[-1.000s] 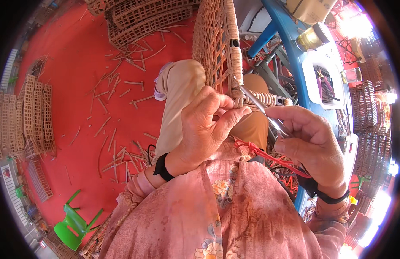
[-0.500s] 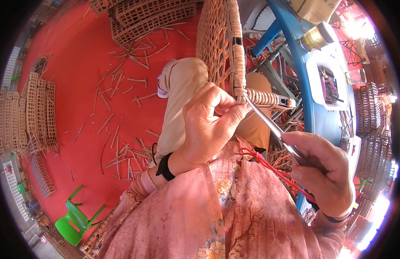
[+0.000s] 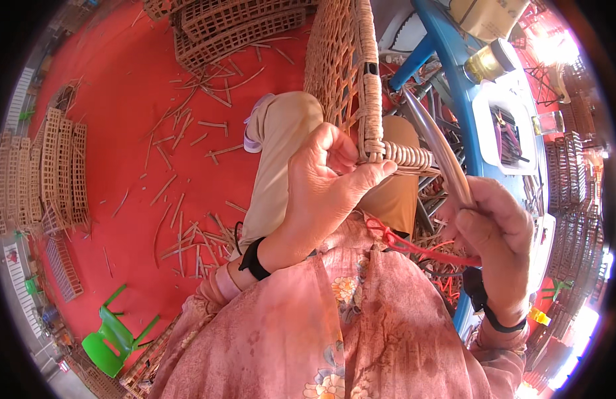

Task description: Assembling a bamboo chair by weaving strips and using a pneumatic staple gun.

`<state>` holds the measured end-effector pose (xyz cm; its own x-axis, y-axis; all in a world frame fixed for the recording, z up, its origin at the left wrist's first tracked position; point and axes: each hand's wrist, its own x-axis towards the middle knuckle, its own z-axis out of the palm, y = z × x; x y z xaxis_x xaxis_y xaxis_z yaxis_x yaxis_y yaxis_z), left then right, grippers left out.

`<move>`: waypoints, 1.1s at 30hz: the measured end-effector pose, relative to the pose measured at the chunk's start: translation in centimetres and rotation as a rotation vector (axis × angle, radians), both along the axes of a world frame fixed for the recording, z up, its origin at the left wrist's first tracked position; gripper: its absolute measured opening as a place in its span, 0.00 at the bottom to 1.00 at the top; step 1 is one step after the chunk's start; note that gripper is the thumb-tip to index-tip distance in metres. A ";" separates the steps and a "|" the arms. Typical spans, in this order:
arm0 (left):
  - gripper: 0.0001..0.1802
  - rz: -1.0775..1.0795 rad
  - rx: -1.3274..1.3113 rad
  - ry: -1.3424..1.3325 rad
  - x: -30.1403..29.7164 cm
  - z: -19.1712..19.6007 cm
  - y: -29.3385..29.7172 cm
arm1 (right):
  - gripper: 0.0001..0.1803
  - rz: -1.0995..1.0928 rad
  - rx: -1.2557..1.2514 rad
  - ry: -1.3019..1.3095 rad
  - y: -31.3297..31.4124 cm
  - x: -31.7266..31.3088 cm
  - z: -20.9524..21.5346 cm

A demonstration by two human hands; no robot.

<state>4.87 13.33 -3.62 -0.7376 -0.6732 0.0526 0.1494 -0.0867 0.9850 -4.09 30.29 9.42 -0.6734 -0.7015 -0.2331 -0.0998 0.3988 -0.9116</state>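
Note:
A woven rattan panel (image 3: 331, 73) with a wrapped rim (image 3: 370, 100) stands upright over my knees, its lower corner joined to a short wrapped bar (image 3: 406, 154). My left hand (image 3: 321, 173) is closed at that corner, fingers curled on the near side and thumb stretched along the underside. To the right, my right hand (image 3: 491, 223) grips a long pointed metal awl (image 3: 441, 143). Its tip points up and away, apart from the rattan. My right hand's lower fingers are partly hidden behind its thumb.
A blue table (image 3: 458, 86) at right bears a jar (image 3: 489, 61) and a white tray (image 3: 481, 110) of tools. Cut strips (image 3: 181, 126) litter the red floor. Stacked lattice panels (image 3: 241, 36) lie at far left of the panel; a green chair (image 3: 112, 342) stands lower left.
The awl's tip has come away from the rattan corner and swung up to the right, my right hand turning with it. My left thumb has stretched rightward under the corner.

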 end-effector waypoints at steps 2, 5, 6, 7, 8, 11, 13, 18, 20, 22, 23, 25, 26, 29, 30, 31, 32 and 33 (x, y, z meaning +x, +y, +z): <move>0.18 0.022 -0.022 0.009 -0.1 0.0 0.2 | 0.15 0.005 -0.001 0.039 0.4 -0.4 0.1; 0.21 0.027 -0.118 0.021 -0.3 -0.6 0.1 | 0.20 -0.022 0.048 0.065 1.0 -0.3 -0.2; 0.22 0.025 -0.195 0.012 -0.2 -0.9 0.0 | 0.20 -0.019 0.055 0.071 0.7 -0.3 0.1; 0.22 0.029 -0.187 0.017 -0.1 -1.0 -0.1 | 0.22 0.052 0.123 0.121 0.3 -0.2 0.5; 0.22 0.058 -0.253 0.016 0.1 -1.0 -0.3 | 0.25 0.124 0.192 0.169 0.0 -0.2 0.8; 0.23 0.065 -0.343 0.047 -0.2 -0.9 -0.3 | 0.27 0.234 0.200 0.447 0.5 -0.8 1.1; 0.24 0.068 -0.381 0.057 -0.2 -1.1 -0.4 | 0.23 0.273 0.263 0.551 -0.1 -0.7 1.9; 0.25 0.030 -0.291 0.114 -0.4 -1.8 -0.5 | 0.23 0.306 0.324 0.511 -0.7 -0.6 2.5; 0.24 0.013 -0.249 0.132 -0.5 -1.8 -0.3 | 0.23 0.333 0.393 0.470 -1.2 -0.7 3.2; 0.24 0.001 -0.215 0.144 -0.5 -1.8 -0.4 | 0.24 0.314 0.419 0.464 -1.4 -0.7 3.2; 0.23 0.017 -0.256 0.150 -0.6 -1.9 -0.4 | 0.24 0.295 0.442 0.456 -1.4 -0.8 3.2; 0.22 0.034 -0.296 0.160 -0.6 -1.9 -0.5 | 0.24 0.289 0.459 0.427 -1.6 -1.0 3.4; 0.22 0.033 -0.302 0.162 -0.6 -1.9 -0.5 | 0.24 0.283 0.473 0.395 -1.7 -1.1 3.5; 0.22 0.032 -0.317 0.163 -0.6 -1.9 -0.6 | 0.24 0.302 0.501 0.389 -1.9 -1.2 4.0; 0.22 0.033 -0.327 0.159 -0.6 -1.9 -0.6 | 0.24 0.303 0.500 0.390 -2.0 -1.3 4.2; 0.22 0.034 -0.327 0.159 -0.6 -1.9 -0.6 | 0.24 0.305 0.537 0.385 -2.2 -1.3 4.4; 0.22 0.033 -0.322 0.157 -0.6 -1.8 -0.5 | 0.24 0.308 0.575 0.381 -2.4 -1.3 4.6; 0.23 0.030 -0.317 0.156 -0.6 -1.8 -0.5 | 0.24 0.307 0.576 0.382 -3.0 -1.4 5.2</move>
<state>4.32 12.81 -5.39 -0.6843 -0.6266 0.3729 0.2980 0.2264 0.9273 -5.46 27.33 14.63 -0.5751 -0.7083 -0.4094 -0.5501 0.7052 -0.4473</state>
